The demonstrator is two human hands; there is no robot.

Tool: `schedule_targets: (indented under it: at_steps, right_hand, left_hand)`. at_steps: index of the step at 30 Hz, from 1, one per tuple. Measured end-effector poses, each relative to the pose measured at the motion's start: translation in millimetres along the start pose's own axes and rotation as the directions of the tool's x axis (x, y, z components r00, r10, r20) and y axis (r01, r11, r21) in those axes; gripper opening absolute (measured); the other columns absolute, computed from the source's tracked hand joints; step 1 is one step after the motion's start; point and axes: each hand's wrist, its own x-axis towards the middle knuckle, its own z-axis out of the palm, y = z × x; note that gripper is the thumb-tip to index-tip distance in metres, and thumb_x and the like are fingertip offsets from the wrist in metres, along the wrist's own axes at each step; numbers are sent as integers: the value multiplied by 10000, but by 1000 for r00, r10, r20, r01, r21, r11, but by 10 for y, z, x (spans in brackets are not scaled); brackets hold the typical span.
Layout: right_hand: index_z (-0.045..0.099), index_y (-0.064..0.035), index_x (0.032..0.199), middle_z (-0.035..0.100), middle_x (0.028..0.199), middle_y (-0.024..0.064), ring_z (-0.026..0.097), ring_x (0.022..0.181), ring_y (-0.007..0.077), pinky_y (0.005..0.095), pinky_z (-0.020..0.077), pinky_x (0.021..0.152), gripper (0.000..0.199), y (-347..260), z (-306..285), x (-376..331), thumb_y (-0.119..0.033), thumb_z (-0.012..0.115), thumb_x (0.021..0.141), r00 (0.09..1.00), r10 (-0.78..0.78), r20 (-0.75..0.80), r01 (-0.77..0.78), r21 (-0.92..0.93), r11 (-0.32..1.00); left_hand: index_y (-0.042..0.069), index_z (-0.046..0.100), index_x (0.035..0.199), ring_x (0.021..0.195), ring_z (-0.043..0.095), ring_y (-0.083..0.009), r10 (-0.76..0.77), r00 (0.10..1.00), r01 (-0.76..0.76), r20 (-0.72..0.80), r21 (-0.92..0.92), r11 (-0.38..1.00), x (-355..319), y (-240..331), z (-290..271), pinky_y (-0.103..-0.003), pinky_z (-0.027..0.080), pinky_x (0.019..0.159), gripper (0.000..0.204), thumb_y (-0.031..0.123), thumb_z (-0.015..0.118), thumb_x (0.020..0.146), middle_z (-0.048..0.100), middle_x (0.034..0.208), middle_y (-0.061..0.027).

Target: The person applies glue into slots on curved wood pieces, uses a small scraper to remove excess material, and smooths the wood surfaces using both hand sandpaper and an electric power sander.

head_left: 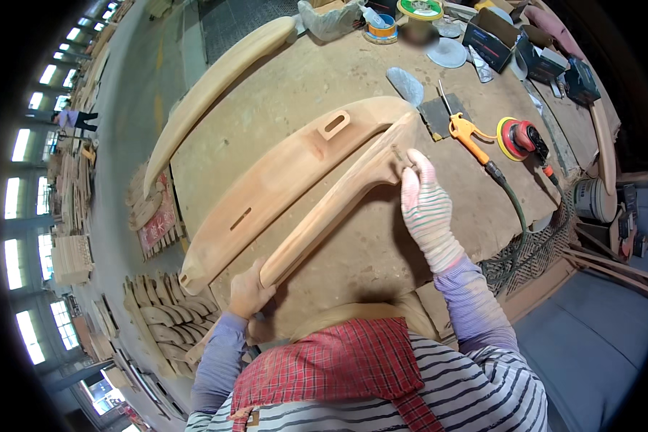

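A long, pale shaped wooden piece (331,205) slants across the table in front of me, with a curved hollow near its far end. My bare left hand (250,289) is closed around its near end. My right hand (423,201), in a striped knit glove, grips the far end with thumb and fingers; the fingertips are partly hidden. Just beyond it lies a wider curved wooden piece (266,187), with a raised oblong slot at one end and a narrow slot nearer me. The far ends of the two pieces overlap in view.
Another curved wooden piece (216,93) rests along the table's left edge. To the right lie a yellow air blow gun (469,137) with a hose and a red sander (522,139). Boxes (491,42) and tape rolls (419,9) crowd the far side. Stacked wooden parts (169,313) stand at lower left.
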Motion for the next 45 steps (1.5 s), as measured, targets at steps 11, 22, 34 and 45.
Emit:
schedule_targets:
  at_steps: [11, 22, 34, 45]
  right_hand:
    - [583, -181, 1319, 557, 822, 73, 586, 694, 239, 368, 492, 603, 398, -116, 307, 50, -158, 605, 922, 997, 7, -80, -24, -207, 978]
    - [574, -179, 1298, 549, 757, 112, 573, 611, 280, 407, 473, 524, 401, -119, 235, 57, -208, 626, 902, 991, -17, -131, -16, -242, 970]
    - [613, -175, 1240, 563, 763, 106, 582, 617, 278, 381, 494, 565, 317, -101, 196, 103, -221, 599, 927, 984, -94, -153, 46, -293, 955]
    - [650, -41, 1128, 676, 938, 91, 584, 673, 235, 333, 509, 593, 313, -732, 247, -346, 24, 661, 822, 921, -342, 183, 345, 16, 938]
  left_hand:
    - [59, 488, 1310, 842, 659, -423, 76, 994, -76, 77, -11, 997, 161, -154, -116, -477, 528, 726, 688, 276, 750, 712, 669, 900, -246]
    - [87, 486, 1299, 826, 664, -408, 136, 986, -133, 93, -32, 991, 200, -224, -140, -470, 528, 708, 656, 288, 740, 728, 672, 891, -229]
    - [64, 492, 1299, 754, 659, -412, 193, 980, -190, 48, -46, 981, 218, -260, -131, -468, 525, 660, 677, 327, 755, 733, 664, 840, -227]
    - [62, 481, 1320, 900, 623, -439, 168, 972, -125, 167, -244, 962, 408, -424, -214, -488, 498, 791, 710, 310, 729, 703, 645, 975, -270]
